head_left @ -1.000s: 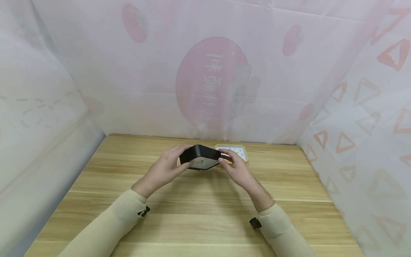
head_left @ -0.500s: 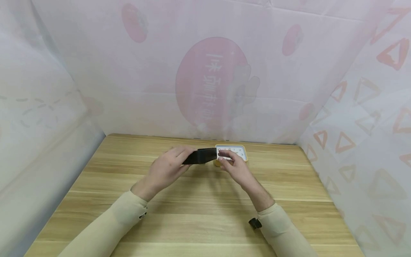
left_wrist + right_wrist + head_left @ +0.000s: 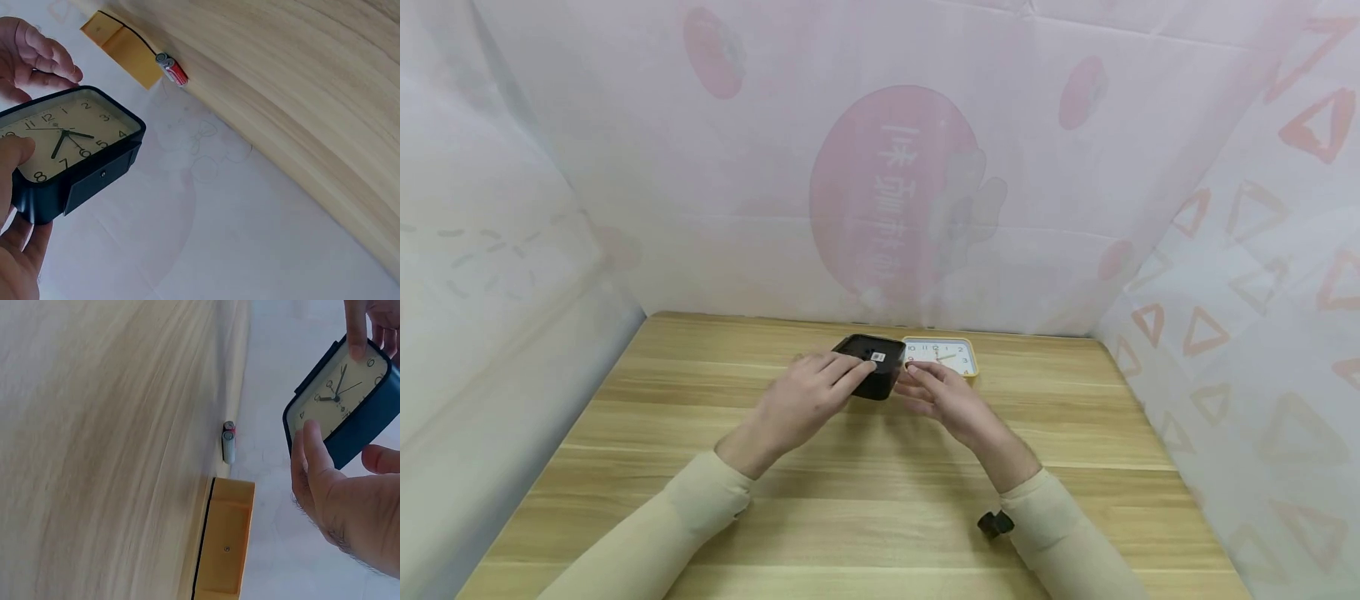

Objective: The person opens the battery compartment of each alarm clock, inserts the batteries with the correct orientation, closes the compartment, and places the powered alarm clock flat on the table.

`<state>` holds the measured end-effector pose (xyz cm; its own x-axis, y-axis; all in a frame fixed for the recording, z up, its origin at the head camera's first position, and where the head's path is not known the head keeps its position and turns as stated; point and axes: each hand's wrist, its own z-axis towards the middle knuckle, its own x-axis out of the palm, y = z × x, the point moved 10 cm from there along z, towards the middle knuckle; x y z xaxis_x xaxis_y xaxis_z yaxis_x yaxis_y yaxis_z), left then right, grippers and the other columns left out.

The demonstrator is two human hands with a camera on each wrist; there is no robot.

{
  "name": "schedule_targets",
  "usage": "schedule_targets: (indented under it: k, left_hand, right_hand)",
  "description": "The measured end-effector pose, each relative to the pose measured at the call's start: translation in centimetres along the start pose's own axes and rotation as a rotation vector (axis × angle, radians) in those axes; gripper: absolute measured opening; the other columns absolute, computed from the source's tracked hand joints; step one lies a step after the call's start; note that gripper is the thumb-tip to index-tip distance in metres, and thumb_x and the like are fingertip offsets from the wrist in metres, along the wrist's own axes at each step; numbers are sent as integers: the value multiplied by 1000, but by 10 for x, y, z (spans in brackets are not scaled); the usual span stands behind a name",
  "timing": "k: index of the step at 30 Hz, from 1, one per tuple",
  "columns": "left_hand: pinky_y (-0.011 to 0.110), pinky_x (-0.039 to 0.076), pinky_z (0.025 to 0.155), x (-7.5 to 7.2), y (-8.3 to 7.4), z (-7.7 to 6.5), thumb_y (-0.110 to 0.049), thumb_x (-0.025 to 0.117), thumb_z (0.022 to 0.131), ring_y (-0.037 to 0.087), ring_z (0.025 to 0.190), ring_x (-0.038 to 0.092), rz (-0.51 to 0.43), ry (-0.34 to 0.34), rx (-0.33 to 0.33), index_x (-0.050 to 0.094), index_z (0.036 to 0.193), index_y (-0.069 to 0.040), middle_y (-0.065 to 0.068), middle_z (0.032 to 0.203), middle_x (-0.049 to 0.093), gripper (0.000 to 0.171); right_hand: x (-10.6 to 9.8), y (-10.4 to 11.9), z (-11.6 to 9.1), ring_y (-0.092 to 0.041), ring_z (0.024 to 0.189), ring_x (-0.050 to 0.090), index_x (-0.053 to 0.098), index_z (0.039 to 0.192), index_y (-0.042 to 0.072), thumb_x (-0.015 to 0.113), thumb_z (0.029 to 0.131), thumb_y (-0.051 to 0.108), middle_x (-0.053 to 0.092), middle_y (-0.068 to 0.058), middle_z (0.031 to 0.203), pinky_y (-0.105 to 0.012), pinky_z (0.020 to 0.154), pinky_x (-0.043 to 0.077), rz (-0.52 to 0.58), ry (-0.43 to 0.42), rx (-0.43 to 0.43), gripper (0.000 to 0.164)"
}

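My left hand grips a black rectangular alarm clock above the table. Its back, with a small white label, faces up in the head view. From below, the left wrist view shows the cream dial, with the left thumb over its edge. My right hand hovers at the clock's right end, fingers loosely bent. In the right wrist view those fingers overlap the dial's edge. Behind the right hand lies a yellow-framed clock, dial up and partly covered.
Two small batteries lie side by side on the wooden table, near the yellow-framed clock. Patterned cloth walls rise along the table's back and both sides. A black wrist fitting sits by the right cuff.
My left hand has rolled the black clock over, so its back now faces up instead of its dial showing. The right fingertips have come away from its end, uncovering more of the yellow-framed clock.
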<state>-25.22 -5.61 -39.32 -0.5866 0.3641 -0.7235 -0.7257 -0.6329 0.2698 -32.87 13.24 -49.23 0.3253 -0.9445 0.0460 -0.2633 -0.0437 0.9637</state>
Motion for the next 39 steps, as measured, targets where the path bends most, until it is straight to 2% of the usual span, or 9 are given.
schedule_targets:
  k: [4, 9, 12, 19, 25, 29, 32, 35, 39]
  left_hand:
    - [43, 75, 97, 3, -7, 1, -2, 98, 91, 29, 113, 83, 39, 12, 26, 77, 147, -12, 3, 130, 82, 61]
    - [39, 73, 95, 6, -17, 2, -4, 97, 92, 26, 113, 80, 83, 30, 60, 77, 145, -16, 0, 128, 82, 58]
    - [36, 73, 93, 9, -23, 3, -8, 98, 93, 24, 112, 80, 108, 41, 89, 77, 144, -18, -2, 128, 82, 56]
    - [32, 72, 94, 18, -32, 3, -11, 101, 92, 22, 111, 78, 102, 81, 113, 77, 142, -19, -4, 128, 82, 55]
    - [33, 72, 91, 22, -33, 2, -11, 102, 91, 20, 114, 78, 27, 89, 105, 78, 141, -20, -4, 129, 82, 56]
    - [34, 73, 93, 23, -32, 1, -18, 105, 89, 20, 118, 78, -36, 106, 91, 80, 143, -21, -3, 131, 82, 59]
    - [37, 74, 94, 23, -28, -1, -25, 108, 88, 20, 120, 78, -111, 103, 72, 81, 142, -21, -2, 131, 81, 61]
    - [40, 74, 96, 24, -24, -4, -30, 108, 87, 21, 121, 79, -205, 99, 53, 81, 142, -20, -1, 131, 81, 61]
    - [45, 73, 101, 29, -16, -8, -32, 106, 91, 23, 125, 79, -300, 151, 27, 81, 142, -19, 0, 133, 81, 59]
  right_hand:
    - [8, -1, 0, -32, 146, 73, 41, 174, -9, 50, 128, 27, 59, -33, 171, -51, 135, 56, 75, 34, 38, 59]
    - [14, -3, 0, -14, 125, 78, 42, 174, -9, 48, 129, 29, 71, -21, 157, -38, 124, 65, 97, 61, 53, 59]
    - [15, -4, 0, -11, 122, 78, 39, 176, -9, 50, 128, 29, 72, -18, 155, -30, 114, 68, 102, 55, 57, 62]
    - [15, -7, -2, -12, 127, 77, 25, 182, -7, 53, 127, 27, 59, -30, 172, -23, 102, 69, 107, 38, 69, 70]
    - [12, -10, -3, -9, 116, 80, 28, 182, -6, 54, 126, 23, 68, -23, 160, -24, 96, 70, 123, 22, 74, 68]
    - [11, -11, -2, -9, 117, 80, 29, 182, -6, 54, 125, 22, 66, -26, 164, -24, 95, 70, 109, 23, 74, 68]
    - [9, -11, -1, -11, 119, 80, 32, 181, -6, 55, 125, 22, 61, -30, 171, -25, 96, 70, 77, 27, 67, 67]
    - [6, -11, 0, -10, 116, 80, 36, 180, -5, 56, 124, 22, 65, -29, 167, -24, 93, 70, 40, 24, 61, 66]
    - [2, -11, 1, -11, 115, 81, 38, 179, -5, 57, 122, 21, 67, -29, 164, -24, 91, 71, 3, 34, 57, 65]
